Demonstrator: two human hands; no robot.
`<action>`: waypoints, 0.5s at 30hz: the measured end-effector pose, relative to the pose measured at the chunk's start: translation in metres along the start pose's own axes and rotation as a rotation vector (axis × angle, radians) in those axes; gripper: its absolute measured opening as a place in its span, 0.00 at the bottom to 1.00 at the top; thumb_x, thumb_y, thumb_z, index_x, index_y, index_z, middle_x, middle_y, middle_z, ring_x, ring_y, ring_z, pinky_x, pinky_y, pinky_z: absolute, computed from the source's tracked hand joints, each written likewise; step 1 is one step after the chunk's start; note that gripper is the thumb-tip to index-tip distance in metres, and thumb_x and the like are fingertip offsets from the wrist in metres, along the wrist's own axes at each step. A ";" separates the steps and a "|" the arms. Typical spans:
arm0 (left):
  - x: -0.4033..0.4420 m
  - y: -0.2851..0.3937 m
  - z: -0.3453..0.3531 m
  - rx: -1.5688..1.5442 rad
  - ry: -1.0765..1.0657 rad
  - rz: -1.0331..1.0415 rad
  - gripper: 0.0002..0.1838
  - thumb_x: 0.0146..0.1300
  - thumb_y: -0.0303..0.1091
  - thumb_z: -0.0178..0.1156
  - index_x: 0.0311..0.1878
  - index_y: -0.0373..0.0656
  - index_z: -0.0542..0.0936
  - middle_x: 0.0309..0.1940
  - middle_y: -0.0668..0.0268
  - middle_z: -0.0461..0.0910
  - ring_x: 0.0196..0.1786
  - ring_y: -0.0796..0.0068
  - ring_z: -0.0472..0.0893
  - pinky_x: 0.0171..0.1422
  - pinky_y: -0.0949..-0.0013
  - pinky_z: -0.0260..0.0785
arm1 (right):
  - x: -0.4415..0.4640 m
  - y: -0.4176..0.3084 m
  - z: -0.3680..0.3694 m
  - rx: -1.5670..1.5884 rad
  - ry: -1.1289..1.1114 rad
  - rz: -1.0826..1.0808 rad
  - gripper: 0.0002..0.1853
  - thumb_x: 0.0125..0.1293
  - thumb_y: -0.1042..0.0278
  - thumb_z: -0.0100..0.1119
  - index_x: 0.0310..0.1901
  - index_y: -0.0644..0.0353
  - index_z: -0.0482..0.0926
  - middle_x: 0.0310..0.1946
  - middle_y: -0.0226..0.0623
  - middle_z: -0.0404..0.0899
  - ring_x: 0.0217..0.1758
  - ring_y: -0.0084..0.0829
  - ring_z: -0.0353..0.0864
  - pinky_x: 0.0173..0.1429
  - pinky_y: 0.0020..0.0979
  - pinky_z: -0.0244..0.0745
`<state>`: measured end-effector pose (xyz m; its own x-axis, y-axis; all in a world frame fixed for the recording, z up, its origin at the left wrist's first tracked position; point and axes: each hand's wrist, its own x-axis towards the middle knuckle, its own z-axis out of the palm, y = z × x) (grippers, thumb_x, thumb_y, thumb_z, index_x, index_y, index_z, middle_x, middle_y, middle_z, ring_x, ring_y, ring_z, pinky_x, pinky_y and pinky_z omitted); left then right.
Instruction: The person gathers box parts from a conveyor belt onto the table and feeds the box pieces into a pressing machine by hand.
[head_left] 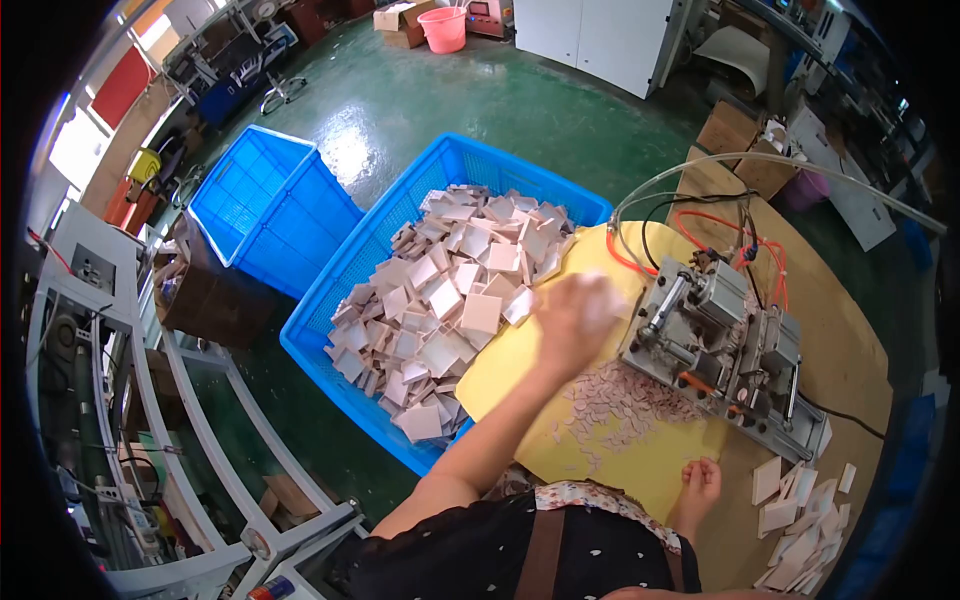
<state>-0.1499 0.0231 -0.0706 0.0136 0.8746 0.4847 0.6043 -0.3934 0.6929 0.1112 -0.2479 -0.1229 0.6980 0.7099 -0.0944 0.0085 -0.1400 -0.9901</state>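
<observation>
The left arm reaches forward and across the yellow sheet (500, 385), the elbow slightly bent and the forearm slanting up and to the right. The left hand (582, 318) is over the sheet, between the heaped pieces and the machine (715, 340). It is blurred, with a whitish patch at its fingers, so whether it grasps something cannot be told. The right hand (703, 480) is close to the body, near the sheet's edge, fingers curled inward and bunched; whether anything is pinched in them cannot be made out.

Pale, pinkish-white pieces (440, 295), flat and mostly squarish with crisp edges, lie jumbled in a blue plastic crate (345, 385) with perforated walls, at the left of the sheet. The machine is metallic and blocky, with smooth rods, orange tubes (690, 217) and dark cables. Beside it, small thin chips (620, 400) are strewn over the smooth yellow sheet. More flat pale slabs (800, 530), square and oblong, lie in a loose pile on the brown surface (840, 350), to the right of the right hand.
</observation>
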 end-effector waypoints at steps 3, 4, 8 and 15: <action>-0.005 -0.093 -0.033 0.175 -0.001 -0.326 0.39 0.54 0.48 0.76 0.68 0.51 0.73 0.67 0.50 0.68 0.70 0.45 0.65 0.75 0.43 0.49 | 0.006 -0.003 -0.002 -0.090 0.019 0.055 0.05 0.76 0.77 0.55 0.50 0.64 0.76 0.37 0.31 0.80 0.35 0.20 0.77 0.42 0.21 0.73; -0.006 -0.118 -0.033 0.356 0.018 -0.432 0.42 0.55 0.48 0.75 0.72 0.48 0.70 0.71 0.46 0.61 0.75 0.42 0.59 0.78 0.42 0.45 | 0.010 -0.004 -0.002 -0.093 -0.013 0.063 0.05 0.76 0.77 0.55 0.50 0.64 0.76 0.37 0.31 0.80 0.34 0.19 0.77 0.41 0.21 0.74; 0.006 -0.169 -0.009 0.493 0.005 -0.482 0.51 0.58 0.45 0.74 0.78 0.37 0.57 0.76 0.33 0.49 0.80 0.35 0.50 0.79 0.33 0.41 | 0.016 -0.008 -0.011 -0.205 -0.057 0.109 0.04 0.76 0.77 0.55 0.48 0.64 0.77 0.37 0.32 0.80 0.32 0.19 0.77 0.38 0.22 0.74; 0.044 -0.190 0.150 -0.138 -0.391 -0.308 0.31 0.74 0.45 0.55 0.79 0.57 0.63 0.79 0.62 0.62 0.82 0.45 0.54 0.81 0.30 0.35 | 0.004 -0.022 -0.009 -0.311 -0.119 0.056 0.04 0.77 0.76 0.54 0.48 0.65 0.77 0.35 0.33 0.81 0.33 0.20 0.79 0.38 0.22 0.76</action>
<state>-0.1450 0.1786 -0.2607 0.1643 0.9860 0.0297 0.5164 -0.1116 0.8491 0.1206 -0.2480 -0.1009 0.6149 0.7684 -0.1771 0.2040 -0.3719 -0.9056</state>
